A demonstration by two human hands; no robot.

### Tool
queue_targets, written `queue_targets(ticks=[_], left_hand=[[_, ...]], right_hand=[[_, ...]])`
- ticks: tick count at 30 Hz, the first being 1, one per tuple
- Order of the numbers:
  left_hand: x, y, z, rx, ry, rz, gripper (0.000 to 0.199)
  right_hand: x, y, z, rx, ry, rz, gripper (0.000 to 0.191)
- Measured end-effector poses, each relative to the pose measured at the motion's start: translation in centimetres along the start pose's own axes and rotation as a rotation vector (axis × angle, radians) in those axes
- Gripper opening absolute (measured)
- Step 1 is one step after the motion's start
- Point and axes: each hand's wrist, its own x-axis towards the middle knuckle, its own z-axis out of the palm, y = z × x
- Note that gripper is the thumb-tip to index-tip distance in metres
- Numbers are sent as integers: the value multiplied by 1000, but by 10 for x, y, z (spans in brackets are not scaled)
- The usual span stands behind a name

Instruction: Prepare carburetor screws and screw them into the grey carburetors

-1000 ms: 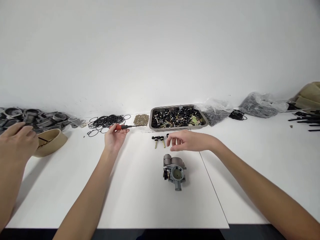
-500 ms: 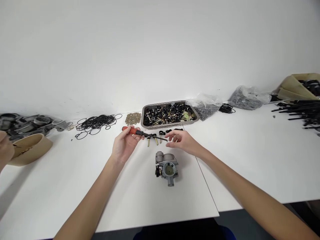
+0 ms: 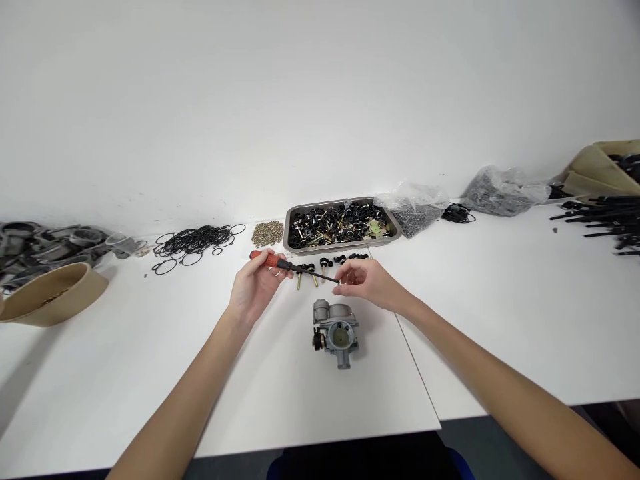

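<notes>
My left hand (image 3: 256, 283) is closed around the red handle of a screwdriver (image 3: 273, 261), whose dark shaft points right and slightly down. At the shaft's tip, the thumb and fingers of my right hand (image 3: 364, 281) pinch together. A tiny shiny piece shows there, too small to name. Below both hands a grey metal carburetor (image 3: 337, 333) stands on the white table, its round bore facing me and a black-and-brass fitting on its left side. Just behind the shaft lie several black-headed brass screws (image 3: 324, 267).
A metal tray (image 3: 345, 248) full of small parts stands at the back, with brass bits (image 3: 267, 234) and black O-rings (image 3: 195, 241) to its left. A tan bin (image 3: 75, 293) is at far left. Plastic bags (image 3: 417, 217) and black rods (image 3: 610, 220) lie rightward.
The fingers of my right hand have closed in on the screwdriver's tip. Another person's hand at the far left edge, by the tan bin, has gone out of view.
</notes>
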Motion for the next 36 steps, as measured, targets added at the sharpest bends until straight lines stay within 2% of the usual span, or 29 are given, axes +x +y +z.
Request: queue_targets(ticks=[12,15,19,23,28,36], left_hand=[[1,2,0,3,19,6,11],[2,2,-1,3,23,14,10],[0,2,2,-6,61,46,11],[-1,1,3,3,37,67,13],[-1,0,2,1,22,92,11],[-4,-1,6,3,27,96,12]], right_hand=[[2,3,0,93,47,32,18],[3,5,-4,205,73,57,21],[5,11,-6,480,110,127,27],[6,14,-4,681,115,228,24],[6,12,-2,781,91,306,18],[6,14,-1,824,88,329,16]])
